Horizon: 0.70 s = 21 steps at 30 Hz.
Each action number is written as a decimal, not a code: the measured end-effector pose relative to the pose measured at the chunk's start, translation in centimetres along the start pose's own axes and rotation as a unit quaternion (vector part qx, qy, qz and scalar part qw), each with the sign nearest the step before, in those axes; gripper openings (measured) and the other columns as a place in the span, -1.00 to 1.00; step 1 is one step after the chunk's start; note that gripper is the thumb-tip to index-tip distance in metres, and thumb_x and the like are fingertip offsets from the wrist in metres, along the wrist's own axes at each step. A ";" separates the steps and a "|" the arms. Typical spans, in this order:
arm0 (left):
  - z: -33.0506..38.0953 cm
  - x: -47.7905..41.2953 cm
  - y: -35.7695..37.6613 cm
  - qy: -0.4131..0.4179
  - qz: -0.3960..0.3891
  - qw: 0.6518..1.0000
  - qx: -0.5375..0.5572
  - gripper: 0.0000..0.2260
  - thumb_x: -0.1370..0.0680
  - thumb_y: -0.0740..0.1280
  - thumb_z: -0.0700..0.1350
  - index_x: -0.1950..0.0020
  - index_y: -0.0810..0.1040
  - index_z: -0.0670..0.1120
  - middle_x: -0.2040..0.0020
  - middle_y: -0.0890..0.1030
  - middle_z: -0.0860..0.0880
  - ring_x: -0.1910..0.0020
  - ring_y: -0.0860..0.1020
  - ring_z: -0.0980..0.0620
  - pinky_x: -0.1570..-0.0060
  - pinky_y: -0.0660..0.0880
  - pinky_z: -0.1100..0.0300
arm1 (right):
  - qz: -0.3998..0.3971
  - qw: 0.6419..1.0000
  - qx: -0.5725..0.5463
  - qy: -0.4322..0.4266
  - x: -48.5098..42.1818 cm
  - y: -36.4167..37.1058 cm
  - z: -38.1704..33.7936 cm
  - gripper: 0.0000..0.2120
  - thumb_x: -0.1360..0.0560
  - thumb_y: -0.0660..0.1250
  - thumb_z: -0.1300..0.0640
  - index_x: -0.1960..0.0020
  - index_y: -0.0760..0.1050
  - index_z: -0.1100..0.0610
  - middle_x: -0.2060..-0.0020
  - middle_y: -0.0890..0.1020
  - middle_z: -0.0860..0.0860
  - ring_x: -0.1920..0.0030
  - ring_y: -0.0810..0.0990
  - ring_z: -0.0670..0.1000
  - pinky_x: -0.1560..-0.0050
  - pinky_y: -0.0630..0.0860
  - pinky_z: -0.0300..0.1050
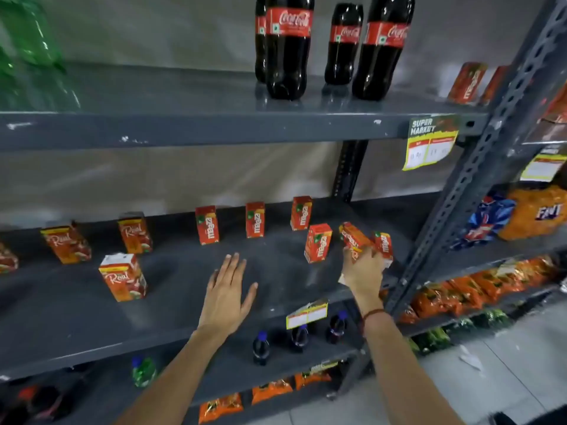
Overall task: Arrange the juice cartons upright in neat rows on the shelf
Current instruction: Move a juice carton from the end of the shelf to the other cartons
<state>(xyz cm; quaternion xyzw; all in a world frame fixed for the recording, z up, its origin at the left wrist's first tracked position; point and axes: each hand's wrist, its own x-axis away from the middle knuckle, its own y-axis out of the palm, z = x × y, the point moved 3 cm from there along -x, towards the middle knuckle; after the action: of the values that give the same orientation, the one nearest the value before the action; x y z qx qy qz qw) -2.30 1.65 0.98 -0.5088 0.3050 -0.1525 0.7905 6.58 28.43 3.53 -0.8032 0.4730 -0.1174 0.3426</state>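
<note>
At the right of the frame, the right hand grips a small red-orange juice carton, tilted above the dark grey metal shelf. The left hand hovers flat near the centre, fingers spread, holding nothing. More red cartons stand upright behind in a loose row.

A shop: steel racks stocked with cola bottles, juice cartons, snack packets, price tags.
</note>
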 end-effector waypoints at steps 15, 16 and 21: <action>-2.9 1.3 4.0 -0.067 -0.047 0.995 -0.063 -0.40 -0.53 -0.06 0.15 -0.39 0.35 -0.21 -0.41 0.38 -0.15 -0.41 0.29 -0.08 -0.38 0.20 -0.04 | -0.175 0.936 -0.139 0.273 -4.0 1.4 2.8 -0.54 -0.30 0.53 0.09 -0.06 0.34 0.11 0.32 0.47 0.08 0.27 0.49 0.07 0.12 0.48 -0.06; -2.9 1.2 4.0 -0.068 -0.052 0.995 -0.061 -0.40 -0.53 -0.07 0.15 -0.39 0.35 -0.21 -0.41 0.38 -0.16 -0.41 0.29 -0.08 -0.39 0.20 -0.03 | -0.174 0.934 -0.150 0.273 -3.7 1.1 2.3 -0.53 -0.32 0.52 0.10 -0.09 0.33 0.07 0.26 0.51 0.09 0.21 0.51 0.07 0.20 0.49 -0.07; -2.8 1.3 3.9 -0.062 -0.053 0.995 -0.061 -0.38 -0.53 -0.09 0.16 -0.40 0.33 -0.22 -0.42 0.36 -0.17 -0.42 0.27 -0.09 -0.40 0.18 -0.04 | -0.151 0.915 -0.245 0.282 -1.7 1.3 4.0 -0.74 -0.31 0.52 0.18 0.10 0.51 0.22 0.07 0.62 0.17 0.12 0.62 0.14 0.18 0.57 -0.05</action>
<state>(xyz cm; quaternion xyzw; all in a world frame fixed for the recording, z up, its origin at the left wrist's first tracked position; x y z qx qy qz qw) -3.39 0.63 -3.83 -0.5797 0.2370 -0.1438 0.7662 6.86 31.25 -0.01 -0.8571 0.4373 -0.2700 -0.0342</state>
